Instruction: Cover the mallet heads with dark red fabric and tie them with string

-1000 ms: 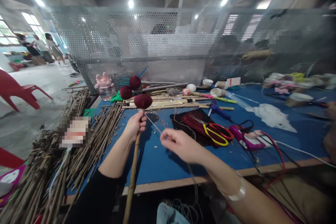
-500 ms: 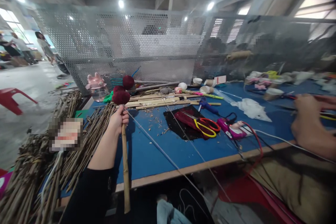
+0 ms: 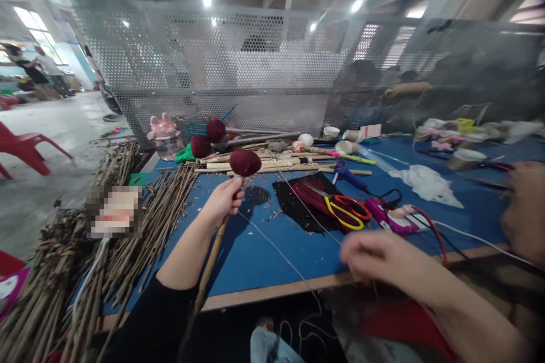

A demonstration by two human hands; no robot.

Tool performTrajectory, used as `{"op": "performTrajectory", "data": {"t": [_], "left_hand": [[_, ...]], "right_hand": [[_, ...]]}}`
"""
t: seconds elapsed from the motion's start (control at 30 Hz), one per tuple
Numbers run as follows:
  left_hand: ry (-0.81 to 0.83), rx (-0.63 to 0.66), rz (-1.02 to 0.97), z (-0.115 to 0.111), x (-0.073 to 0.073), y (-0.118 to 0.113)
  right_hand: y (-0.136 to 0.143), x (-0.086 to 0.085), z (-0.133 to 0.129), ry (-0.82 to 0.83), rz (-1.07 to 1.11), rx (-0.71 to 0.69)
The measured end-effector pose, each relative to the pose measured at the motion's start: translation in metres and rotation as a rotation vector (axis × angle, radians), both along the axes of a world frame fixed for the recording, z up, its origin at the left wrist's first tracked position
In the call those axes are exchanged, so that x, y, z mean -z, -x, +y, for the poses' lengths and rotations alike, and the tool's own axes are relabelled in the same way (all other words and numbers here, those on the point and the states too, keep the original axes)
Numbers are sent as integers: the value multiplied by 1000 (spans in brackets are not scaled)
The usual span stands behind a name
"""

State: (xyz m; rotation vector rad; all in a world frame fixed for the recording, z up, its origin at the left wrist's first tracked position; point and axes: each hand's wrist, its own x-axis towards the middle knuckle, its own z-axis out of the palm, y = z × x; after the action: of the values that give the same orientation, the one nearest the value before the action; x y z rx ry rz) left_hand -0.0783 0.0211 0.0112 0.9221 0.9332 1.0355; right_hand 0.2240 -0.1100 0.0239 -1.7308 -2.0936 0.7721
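My left hand (image 3: 225,199) grips a wooden stick (image 3: 213,258) just under its round, dark red cloth-covered head (image 3: 245,163). The stick slants down toward me, past the table edge. From beside that hand a thin white string (image 3: 279,252) runs slack over the edge. My right hand (image 3: 370,252), blurred, is above the table's front edge with fingers curled together. A second string (image 3: 304,201) reaches its fingertips; whether they pinch it is unclear. Beyond that hand lie scissors (image 3: 340,212) with red and yellow handles, on dark red and black cloth (image 3: 285,204).
Bundled dry sticks (image 3: 140,238) fill the left side. Two more red-headed sticks, one with its red head (image 3: 216,130) foremost, lie at the back. A blue glue gun (image 3: 349,174), a purple device (image 3: 385,215) and white plastic (image 3: 428,181) are rightward. A co-worker's hand (image 3: 525,204) is far right.
My left hand has moved right with the red-headed stick, which now tilts. Its string went from taut to slack. My right hand has come into view from the lower right.
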Motion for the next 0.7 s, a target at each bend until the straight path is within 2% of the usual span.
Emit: {"op": "performTrajectory", "data": {"t": [0.07, 0.13, 0.23, 0.3, 0.37, 0.47, 0.53, 0.6, 0.67, 0.7], "left_hand": [[7, 11, 21, -2, 1, -4], [18, 5, 32, -1, 2, -4], [22, -4, 28, 1, 3, -1], [20, 2, 20, 1, 3, -1], [22, 14, 16, 0, 2, -2], [25, 14, 15, 0, 2, -3], [27, 7, 16, 0, 3, -2], [28, -1, 21, 0, 3, 0], [27, -7, 35, -1, 4, 0], [25, -7, 42, -1, 4, 0]], "right_hand": [[-1, 0, 33, -141, -268, 182], [-11, 18, 49, -70, -447, 218], [-23, 51, 43, -87, -450, 184], [-15, 59, 33, -145, -383, 168], [8, 52, 24, -97, -227, 74], [57, 27, 17, 177, 134, -189], [84, 11, 22, 305, 238, -301], [98, 0, 38, 190, 143, -336], [99, -8, 68, -47, 34, -225], [97, -9, 86, -141, 55, -140]]}}
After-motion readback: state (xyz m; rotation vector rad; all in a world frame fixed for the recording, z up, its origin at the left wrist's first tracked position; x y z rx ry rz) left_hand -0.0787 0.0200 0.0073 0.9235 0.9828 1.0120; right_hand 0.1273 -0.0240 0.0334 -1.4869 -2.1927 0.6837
